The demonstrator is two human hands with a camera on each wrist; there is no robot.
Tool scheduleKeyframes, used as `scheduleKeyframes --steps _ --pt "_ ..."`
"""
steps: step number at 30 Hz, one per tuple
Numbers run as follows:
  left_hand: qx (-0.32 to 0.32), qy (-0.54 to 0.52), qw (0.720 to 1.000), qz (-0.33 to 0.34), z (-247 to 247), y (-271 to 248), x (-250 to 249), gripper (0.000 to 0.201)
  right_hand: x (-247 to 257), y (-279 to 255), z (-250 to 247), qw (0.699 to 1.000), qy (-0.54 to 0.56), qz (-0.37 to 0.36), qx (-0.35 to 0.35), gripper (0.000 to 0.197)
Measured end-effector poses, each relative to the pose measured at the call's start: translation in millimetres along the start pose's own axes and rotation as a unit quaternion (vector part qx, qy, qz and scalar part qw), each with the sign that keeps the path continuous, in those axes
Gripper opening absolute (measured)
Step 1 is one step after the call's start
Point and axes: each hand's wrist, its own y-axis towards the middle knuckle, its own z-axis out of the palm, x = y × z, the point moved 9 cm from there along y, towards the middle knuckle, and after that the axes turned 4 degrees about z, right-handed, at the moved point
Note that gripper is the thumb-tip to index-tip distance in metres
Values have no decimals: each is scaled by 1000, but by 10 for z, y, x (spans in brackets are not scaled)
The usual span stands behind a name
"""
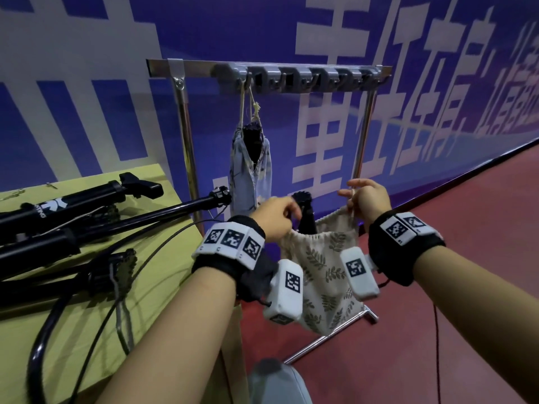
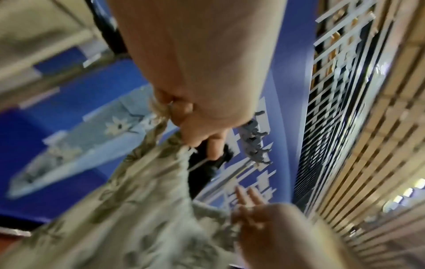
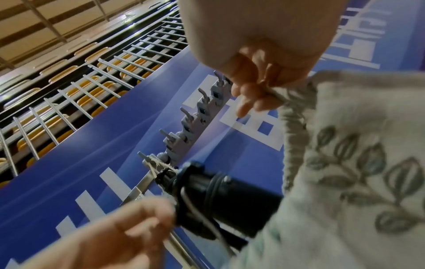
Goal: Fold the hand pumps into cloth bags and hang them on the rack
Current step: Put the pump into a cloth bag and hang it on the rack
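A beige leaf-print cloth bag (image 1: 323, 258) hangs between my two hands in front of the rack. A black hand pump (image 1: 304, 211) sticks up out of its mouth. My left hand (image 1: 280, 214) pinches the left side of the gathered rim and its cord (image 2: 184, 145). My right hand (image 1: 364, 199) pinches the right side of the rim (image 3: 278, 94) and holds it slightly higher. The hook rack (image 1: 291, 74) stands behind and above the bag. A light blue flowered bag (image 1: 248, 170) with a pump in it hangs from the rack's leftmost hook.
Several black pumps (image 1: 73, 205) and hoses lie on the yellow-green table (image 1: 163, 275) at left. The other grey hooks (image 3: 195, 123) are bare. The rack's base bar (image 1: 329, 336) runs across the red floor, with a blue banner wall (image 1: 437, 170) behind.
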Motion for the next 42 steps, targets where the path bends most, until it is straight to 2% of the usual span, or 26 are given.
scheduleKeyframes --steps 2,3,6,9,12,15,17,20,22,25,27,30,31,33,35,37,39,42 --pt "-43 -101 994 -2 -101 -9 -18 32 18 -28 54 1000 -2 -18 18 36" --pt "-66 -107 992 -9 -149 -1 24 34 28 -39 83 999 -11 -27 29 35" --pt "-86 -63 994 -22 -190 -11 85 40 31 -42 113 997 -49 -48 43 39" --pt "-143 -47 989 -2 -296 -25 34 44 7 -49 112 995 -77 -56 42 37" --pt "-198 -66 978 -5 -417 -62 43 36 -9 -75 128 994 -86 -47 48 20" --pt "-218 -84 971 -39 -456 -73 137 26 -19 -77 146 993 -97 -40 51 23" --pt "-208 -53 973 -85 -441 -84 259 7 -27 -106 210 992 -98 -49 55 24" --pt "-141 7 981 -135 -331 -65 412 20 -73 -177 335 992 -90 -60 68 25" --pt "-93 71 984 -133 -230 -58 389 27 -119 -194 368 992 -92 -61 65 28" --pt "-54 138 983 -108 -95 -29 299 27 -180 -151 317 991 -112 -61 38 37" --pt "-44 107 988 -107 -19 6 303 24 -203 -97 247 989 -134 -58 16 41" --pt "-47 -13 995 -91 36 7 255 6 -190 -66 201 986 -160 -47 5 44" --pt "-53 -36 994 -87 36 11 248 13 -189 -69 209 987 -158 -38 7 43" --pt "-47 -26 995 -80 28 7 220 13 -221 -92 232 990 -138 -8 15 41" --pt "-48 39 995 -73 -23 -12 202 5 -277 -134 249 991 -134 18 20 39" --pt "-59 23 996 -63 -37 13 211 10 -348 -151 246 989 -141 33 21 38" --pt "-55 -54 996 -44 8 45 175 15 -389 -149 239 991 -128 44 21 38" --pt "-36 -109 992 -57 68 57 140 37 -401 -156 278 994 -89 49 29 36"
